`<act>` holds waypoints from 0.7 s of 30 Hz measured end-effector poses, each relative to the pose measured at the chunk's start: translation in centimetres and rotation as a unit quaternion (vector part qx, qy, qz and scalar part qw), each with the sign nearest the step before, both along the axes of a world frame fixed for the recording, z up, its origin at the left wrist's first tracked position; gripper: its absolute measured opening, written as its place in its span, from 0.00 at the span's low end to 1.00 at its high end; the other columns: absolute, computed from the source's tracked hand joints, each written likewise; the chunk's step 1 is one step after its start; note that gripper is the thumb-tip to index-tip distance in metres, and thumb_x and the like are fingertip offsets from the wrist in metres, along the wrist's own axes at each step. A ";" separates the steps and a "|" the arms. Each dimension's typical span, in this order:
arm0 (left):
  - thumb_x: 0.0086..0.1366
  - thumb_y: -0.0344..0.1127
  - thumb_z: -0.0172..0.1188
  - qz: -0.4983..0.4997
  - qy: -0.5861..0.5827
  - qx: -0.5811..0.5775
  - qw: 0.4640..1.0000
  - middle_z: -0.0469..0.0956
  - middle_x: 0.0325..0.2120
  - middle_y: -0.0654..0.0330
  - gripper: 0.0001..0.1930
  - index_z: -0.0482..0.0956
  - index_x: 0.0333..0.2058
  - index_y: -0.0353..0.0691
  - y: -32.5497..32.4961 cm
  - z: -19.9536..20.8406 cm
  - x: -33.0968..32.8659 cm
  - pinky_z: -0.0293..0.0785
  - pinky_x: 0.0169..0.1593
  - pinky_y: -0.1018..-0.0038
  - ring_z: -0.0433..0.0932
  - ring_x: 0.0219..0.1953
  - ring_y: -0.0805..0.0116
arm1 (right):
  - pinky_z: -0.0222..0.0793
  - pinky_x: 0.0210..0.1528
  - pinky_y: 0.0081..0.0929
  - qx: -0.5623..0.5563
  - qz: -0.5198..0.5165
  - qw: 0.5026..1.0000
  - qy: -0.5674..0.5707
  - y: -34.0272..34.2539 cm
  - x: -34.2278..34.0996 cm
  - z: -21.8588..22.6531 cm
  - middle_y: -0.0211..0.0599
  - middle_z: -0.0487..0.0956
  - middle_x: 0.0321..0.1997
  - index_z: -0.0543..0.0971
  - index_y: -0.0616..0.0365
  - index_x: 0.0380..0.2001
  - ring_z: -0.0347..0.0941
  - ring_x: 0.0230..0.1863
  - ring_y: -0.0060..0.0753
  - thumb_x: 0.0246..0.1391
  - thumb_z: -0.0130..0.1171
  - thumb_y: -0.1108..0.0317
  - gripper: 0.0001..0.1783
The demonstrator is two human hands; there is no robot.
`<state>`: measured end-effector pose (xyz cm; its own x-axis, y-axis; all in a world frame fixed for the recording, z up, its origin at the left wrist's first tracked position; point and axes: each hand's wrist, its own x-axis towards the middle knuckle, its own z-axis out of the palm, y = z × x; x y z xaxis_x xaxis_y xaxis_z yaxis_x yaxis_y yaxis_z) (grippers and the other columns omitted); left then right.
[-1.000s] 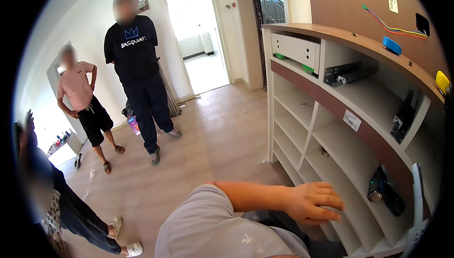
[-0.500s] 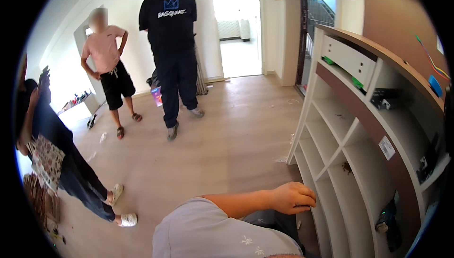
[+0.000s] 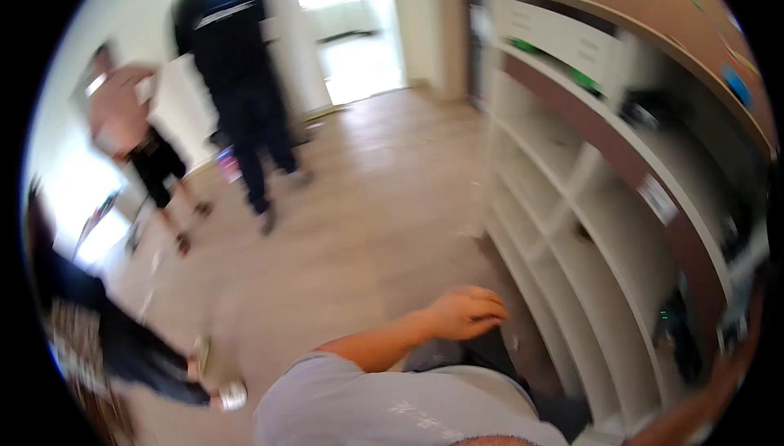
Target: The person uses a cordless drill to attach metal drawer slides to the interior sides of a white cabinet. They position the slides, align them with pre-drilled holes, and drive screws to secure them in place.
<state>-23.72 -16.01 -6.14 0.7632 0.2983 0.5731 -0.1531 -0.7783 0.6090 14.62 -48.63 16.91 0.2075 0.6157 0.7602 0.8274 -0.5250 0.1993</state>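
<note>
My left hand (image 3: 469, 313) hangs in the air over my lap, its fingers loosely bent and nothing visible in them. It is nearest to a white cabinet (image 3: 563, 201) with open compartments and a brown rail across its front, but stands apart from it. At the lower right edge my right forearm (image 3: 702, 397) reaches up along the cabinet. My right hand is smeared by motion and lost at the dark rim. Close to it is a small greyish part (image 3: 732, 333) that I cannot make out. A dark tool (image 3: 679, 340) with small green lights sits in a cabinet compartment.
Dark hardware (image 3: 641, 111) lies in an upper compartment, below the cabinet's wooden top (image 3: 621, 17). Three people stand at the left: one in black (image 3: 229, 54), one in a pink shirt (image 3: 122, 111), one in dark trousers (image 3: 147, 348). A bright doorway (image 3: 351, 29) is behind.
The view has shifted and blurred, with people and cabinet sliding left. My left hand stays bent and sits slightly higher and farther left. My right forearm has come into view at the lower right.
</note>
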 end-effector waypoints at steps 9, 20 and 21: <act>0.59 0.25 0.69 -0.117 0.021 0.037 0.992 0.86 0.39 0.54 0.09 0.87 0.39 0.39 -1.1 3.7 5.2 0.82 0.44 0.66 0.86 0.41 0.56 | 0.66 0.70 0.48 0.010 0.017 0.993 0.119 2.0 -8.4 3.3 0.45 0.73 0.71 0.74 0.56 0.65 0.70 0.69 0.57 0.41 0.79 0.50 0.48; 0.64 0.36 0.69 -0.122 -0.232 0.163 0.951 0.81 0.52 0.49 0.21 0.81 0.52 0.31 -4.3 20.3 18.8 0.74 0.58 0.62 0.78 0.56 0.54 | 0.71 0.65 0.46 -0.021 0.064 0.986 0.155 1.4 -5.3 4.1 0.57 0.72 0.70 0.72 0.67 0.64 0.74 0.64 0.60 0.57 0.69 0.50 0.40; 0.65 0.39 0.69 -0.092 -0.240 0.184 0.949 0.78 0.57 0.48 0.24 0.78 0.56 0.30 -5.0 21.8 20.1 0.73 0.61 0.61 0.75 0.60 0.54 | 0.71 0.65 0.46 -0.031 0.067 0.986 0.153 1.5 -4.4 4.3 0.58 0.72 0.69 0.72 0.69 0.65 0.74 0.63 0.61 0.58 0.68 0.51 0.40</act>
<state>-3.60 -21.00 15.65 0.4081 -0.1031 0.9071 -0.4979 -0.8580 0.1265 10.26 -47.18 21.18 0.3345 0.6967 0.6346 0.9147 -0.4020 -0.0409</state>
